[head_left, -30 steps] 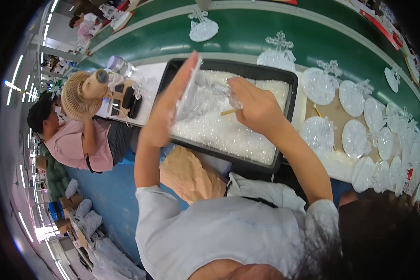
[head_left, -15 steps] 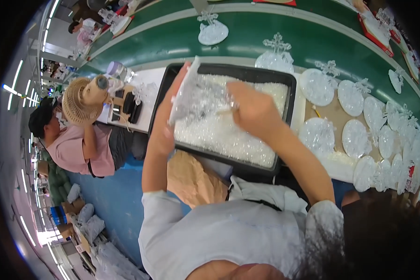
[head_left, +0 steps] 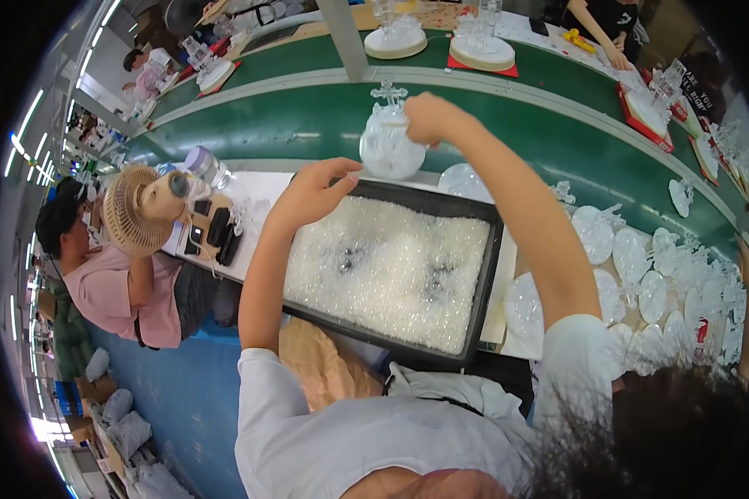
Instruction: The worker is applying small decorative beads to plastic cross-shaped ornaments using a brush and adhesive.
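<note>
Above a long green conveyor belt (head_left: 508, 141), seen from a head-worn camera looking down, a person in a white shirt works with both bare hands. Their right hand (head_left: 429, 116) is raised over the belt with its fingers closed around the top of a round, clear-and-white plastic ornament topped with a small cross (head_left: 387, 145), holding it just past the far rim of a shallow black rectangular tray (head_left: 487, 291). Their left hand (head_left: 312, 195) hovers over the tray's far-left corner, palm down, fingers loosely spread and holding nothing, with its fingertips close to the ornament; whether they touch it cannot be told. Small clear plastic beads (head_left: 391, 270) fill the tray in a glittering layer, with two darker patches where the bottom shows through. To the right of the tray, many flat, clear, round ornament halves (head_left: 632, 266) lie side by side on a pale work surface. To the left, another person in a pink shirt (head_left: 112, 291) sits at the same bench, beside a small tan round desk fan (head_left: 137, 208). Across the belt, more clear ornaments stand on round bases on red mats (head_left: 483, 50), and another worker's hand (head_left: 616, 58) rests at the far right.
</note>
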A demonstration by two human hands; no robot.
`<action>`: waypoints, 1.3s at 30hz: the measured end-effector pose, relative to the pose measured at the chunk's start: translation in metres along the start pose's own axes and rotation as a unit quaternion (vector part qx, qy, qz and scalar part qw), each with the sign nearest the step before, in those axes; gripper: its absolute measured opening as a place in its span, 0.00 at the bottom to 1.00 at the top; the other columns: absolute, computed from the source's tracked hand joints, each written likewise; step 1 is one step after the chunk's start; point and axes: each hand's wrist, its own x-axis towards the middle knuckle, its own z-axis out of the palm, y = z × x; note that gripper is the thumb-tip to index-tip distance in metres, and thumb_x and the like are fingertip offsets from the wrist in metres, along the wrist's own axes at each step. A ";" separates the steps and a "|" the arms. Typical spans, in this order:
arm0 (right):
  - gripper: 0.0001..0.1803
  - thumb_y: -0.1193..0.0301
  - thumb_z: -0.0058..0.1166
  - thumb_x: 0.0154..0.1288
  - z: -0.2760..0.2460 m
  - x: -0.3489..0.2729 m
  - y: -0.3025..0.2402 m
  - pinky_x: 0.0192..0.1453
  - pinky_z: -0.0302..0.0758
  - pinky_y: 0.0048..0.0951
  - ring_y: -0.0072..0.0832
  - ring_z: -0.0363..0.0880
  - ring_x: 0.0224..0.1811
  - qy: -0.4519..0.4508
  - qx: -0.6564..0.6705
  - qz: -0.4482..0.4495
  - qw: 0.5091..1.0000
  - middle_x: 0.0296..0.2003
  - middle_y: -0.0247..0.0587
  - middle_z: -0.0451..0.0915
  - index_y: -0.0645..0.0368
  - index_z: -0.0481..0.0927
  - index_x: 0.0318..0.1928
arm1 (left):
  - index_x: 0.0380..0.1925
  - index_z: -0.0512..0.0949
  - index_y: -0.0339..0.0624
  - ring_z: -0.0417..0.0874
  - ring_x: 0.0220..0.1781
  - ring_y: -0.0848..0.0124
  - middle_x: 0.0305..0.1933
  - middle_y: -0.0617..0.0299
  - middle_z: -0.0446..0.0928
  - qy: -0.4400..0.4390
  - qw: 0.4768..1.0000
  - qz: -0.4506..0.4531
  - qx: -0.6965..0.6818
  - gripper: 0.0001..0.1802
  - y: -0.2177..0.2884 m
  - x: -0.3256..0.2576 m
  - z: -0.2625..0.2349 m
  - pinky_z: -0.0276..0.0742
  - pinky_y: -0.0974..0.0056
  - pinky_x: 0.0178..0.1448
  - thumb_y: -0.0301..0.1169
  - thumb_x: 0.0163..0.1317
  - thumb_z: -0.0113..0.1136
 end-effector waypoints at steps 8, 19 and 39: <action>0.25 0.52 0.63 0.55 0.006 0.037 -0.002 0.28 0.80 0.31 0.29 0.84 0.23 -0.202 0.046 -0.022 0.978 0.24 0.42 0.85 0.66 0.84 0.29 | 0.47 0.79 0.34 0.84 0.42 0.65 0.42 0.52 0.84 0.081 0.996 -0.017 0.044 0.15 -0.012 0.037 -0.015 0.78 0.63 0.49 0.33 0.67 0.56; 0.21 0.60 0.64 0.54 0.039 0.115 0.098 0.53 0.78 0.47 0.49 0.80 0.51 0.100 -0.082 -0.063 0.990 0.47 0.55 0.81 0.60 0.81 0.45 | 0.36 0.81 0.34 0.83 0.35 0.56 0.33 0.49 0.82 -0.008 0.994 0.011 0.109 0.13 -0.021 0.036 -0.002 0.78 0.56 0.42 0.35 0.62 0.57; 0.05 0.74 0.57 0.58 0.010 -0.181 -0.066 0.31 0.78 0.45 0.48 0.81 0.26 0.202 -0.138 -0.088 0.966 0.24 0.50 0.80 0.63 0.76 0.32 | 0.69 0.62 0.47 0.62 0.70 0.39 0.72 0.41 0.57 -0.176 0.938 0.138 0.265 0.46 -0.013 -0.072 0.078 0.69 0.43 0.66 0.54 0.54 0.65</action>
